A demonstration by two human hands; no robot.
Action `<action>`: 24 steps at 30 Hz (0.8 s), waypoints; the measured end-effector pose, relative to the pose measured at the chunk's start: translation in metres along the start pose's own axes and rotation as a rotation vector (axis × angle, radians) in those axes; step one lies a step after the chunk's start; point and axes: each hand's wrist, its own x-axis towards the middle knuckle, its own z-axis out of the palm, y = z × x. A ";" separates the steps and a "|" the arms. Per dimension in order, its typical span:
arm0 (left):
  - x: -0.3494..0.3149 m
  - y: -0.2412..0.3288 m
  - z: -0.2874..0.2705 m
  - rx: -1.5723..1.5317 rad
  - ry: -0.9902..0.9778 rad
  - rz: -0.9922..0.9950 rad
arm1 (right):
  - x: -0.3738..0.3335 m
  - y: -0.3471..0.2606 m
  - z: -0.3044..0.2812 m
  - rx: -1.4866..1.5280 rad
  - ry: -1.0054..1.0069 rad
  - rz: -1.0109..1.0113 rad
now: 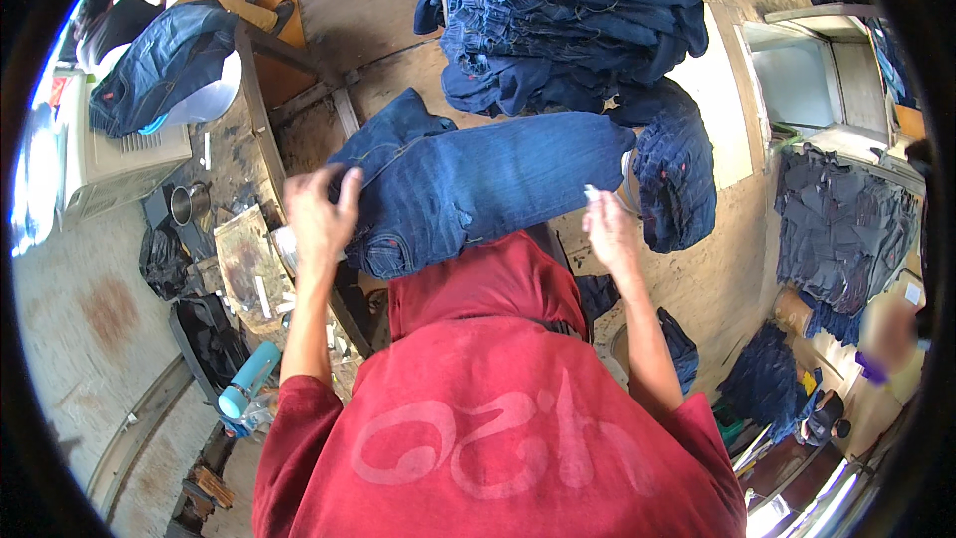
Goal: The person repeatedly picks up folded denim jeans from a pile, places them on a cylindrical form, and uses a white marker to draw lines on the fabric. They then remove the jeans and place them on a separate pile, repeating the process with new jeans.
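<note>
A pair of blue jeans (pixel 498 174) lies stretched crosswise in front of me, its waistband end to the left and a leg reaching right. My left hand (pixel 321 211) is at the waistband end, fingers apart, holding nothing that I can see; whether it touches the denim I cannot tell. My right hand (pixel 612 229) is closed in a pinch on a small white piece (pixel 592 193), just off the near edge of the jeans leg. What the white piece is made of is too small to tell.
A tall stack of folded jeans (pixel 573 15) stands beyond, with more jeans (pixel 677 169) draped at its right. On the left, a stained workbench (pixel 234 239) holds a metal cup (pixel 189 203) and white sticks (pixel 262 297). A turquoise bottle (pixel 249 381) lies nearby. Dark garments (pixel 841 224) hang at right.
</note>
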 end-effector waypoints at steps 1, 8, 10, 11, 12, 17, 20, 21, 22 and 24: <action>0.016 -0.019 -0.007 0.319 0.161 0.049 | 0.007 0.021 -0.003 0.149 0.026 0.129; 0.073 -0.055 0.031 -0.770 -0.042 -0.107 | 0.046 0.090 0.016 1.050 0.182 0.622; 0.059 -0.040 0.030 -0.931 0.041 -0.240 | 0.079 0.098 0.034 1.342 0.238 0.627; 0.042 -0.033 0.027 -1.028 0.029 -0.261 | 0.092 0.106 0.042 1.365 0.277 0.498; 0.034 -0.028 0.018 -1.180 -0.135 -0.392 | 0.113 0.114 0.047 1.259 0.455 0.527; -0.020 -0.002 0.024 -1.360 -0.278 -0.547 | 0.189 0.176 0.031 1.140 0.853 0.459; -0.010 0.026 0.081 -1.382 -0.009 -0.612 | 0.209 0.203 -0.015 0.959 1.049 0.563; -0.003 0.036 0.102 -1.368 0.084 -0.636 | 0.211 0.214 -0.042 1.014 1.028 0.632; 0.003 0.041 0.118 -1.446 0.122 -0.638 | 0.215 0.217 -0.061 1.130 1.051 0.592; 0.020 0.044 0.134 -1.327 0.213 -0.624 | 0.216 0.217 -0.092 1.134 0.989 0.431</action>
